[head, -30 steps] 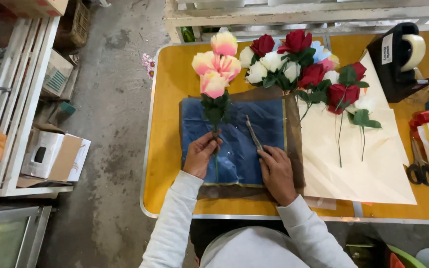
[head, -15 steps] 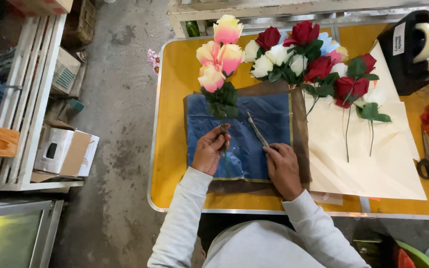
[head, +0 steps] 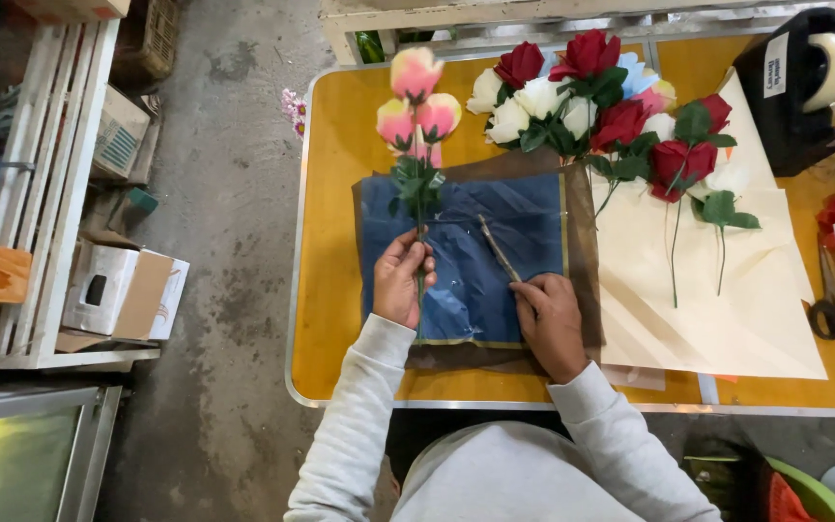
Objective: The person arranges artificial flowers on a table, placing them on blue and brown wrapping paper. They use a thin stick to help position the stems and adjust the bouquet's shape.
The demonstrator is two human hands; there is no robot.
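The left hand (head: 400, 280) clamped the pink roses' (head: 416, 104) stem; the right hand's (head: 551, 319) fingers pinched a thin stick (head: 499, 248) on blue paper (head: 475, 251).

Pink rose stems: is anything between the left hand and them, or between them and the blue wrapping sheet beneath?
Nothing visible. The left hand already grips the pink rose stems, which lie directly on the blue wrapping sheet. The right hand holds a thin stick off to the side, apart from the stems.

floor (head: 224, 193): stained grey concrete | table (head: 335, 242): yellow top, metal edge | shelving (head: 50, 193): white, left
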